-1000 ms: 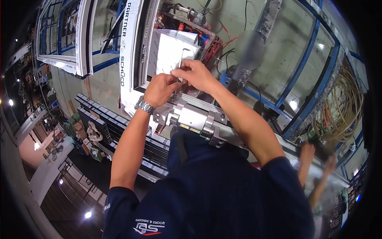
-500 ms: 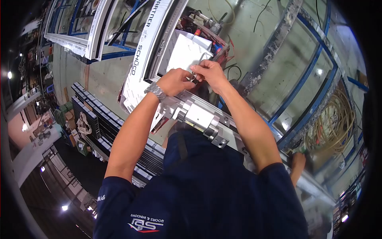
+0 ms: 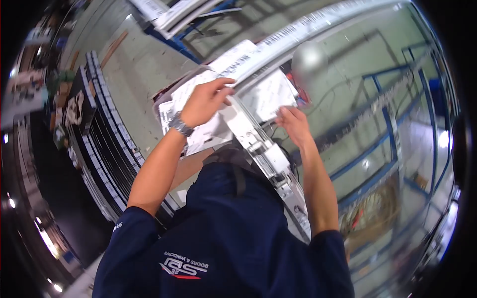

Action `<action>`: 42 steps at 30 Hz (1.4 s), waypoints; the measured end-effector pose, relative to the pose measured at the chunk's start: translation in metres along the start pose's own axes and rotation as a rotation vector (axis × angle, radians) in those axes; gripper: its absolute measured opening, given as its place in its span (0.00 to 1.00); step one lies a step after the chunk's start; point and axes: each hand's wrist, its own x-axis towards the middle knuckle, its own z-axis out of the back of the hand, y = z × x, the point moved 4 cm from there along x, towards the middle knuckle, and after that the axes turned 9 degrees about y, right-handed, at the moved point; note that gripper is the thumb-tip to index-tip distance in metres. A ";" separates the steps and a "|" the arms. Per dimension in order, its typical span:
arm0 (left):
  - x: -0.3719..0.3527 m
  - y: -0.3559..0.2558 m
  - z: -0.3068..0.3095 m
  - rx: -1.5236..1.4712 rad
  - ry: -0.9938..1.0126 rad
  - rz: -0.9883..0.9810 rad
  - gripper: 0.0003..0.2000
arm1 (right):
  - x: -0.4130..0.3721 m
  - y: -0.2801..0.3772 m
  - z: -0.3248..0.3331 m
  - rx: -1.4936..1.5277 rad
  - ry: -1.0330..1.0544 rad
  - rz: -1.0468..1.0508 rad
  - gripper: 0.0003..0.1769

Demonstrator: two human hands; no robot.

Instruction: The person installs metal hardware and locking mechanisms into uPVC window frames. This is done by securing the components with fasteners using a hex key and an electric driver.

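Note:
My left hand (image 3: 202,104), with a metal watch (image 3: 180,124) on its wrist, has its fingers apart at the corner of a film-wrapped window or door frame (image 3: 303,31). My right hand (image 3: 295,125) is on the other side of the frame's near bar, by a white printed sheet (image 3: 274,97). Its fingers are bent together and blurred; I cannot tell what they hold. Between my forearms, a silver hinge-like fitting (image 3: 276,158) sits on the near bar, close to my body.
White printed sheets (image 3: 201,136) lie in a box left of the frame. Long dark profiles with white labels (image 3: 107,134) are stacked on the left. Blue metal racks (image 3: 392,124) stand on the right, with coiled hose (image 3: 370,211) among them. Another frame (image 3: 174,17) rests on a blue stand at the top.
My hands were together over a thin bent metal rod; now they are apart, the left opened and the right moved rightward. The view has turned, so the frame slants differently.

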 end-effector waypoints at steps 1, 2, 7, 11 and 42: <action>-0.020 0.029 0.027 -0.032 -0.129 0.043 0.16 | 0.000 0.001 0.002 0.022 0.029 0.022 0.16; -0.040 0.065 0.050 -0.068 -0.251 0.088 0.16 | -0.001 0.004 0.003 0.047 0.053 0.042 0.17; -0.125 0.273 0.090 -0.040 -0.503 0.412 0.18 | -0.002 0.018 -0.002 -0.155 -0.084 -0.045 0.14; -0.121 0.326 0.065 -0.351 -0.519 0.451 0.22 | -0.006 0.023 -0.005 -0.217 -0.185 -0.105 0.11; -0.027 0.340 0.071 0.260 -0.505 0.031 0.17 | -0.002 0.016 -0.003 -0.343 -0.320 -0.154 0.14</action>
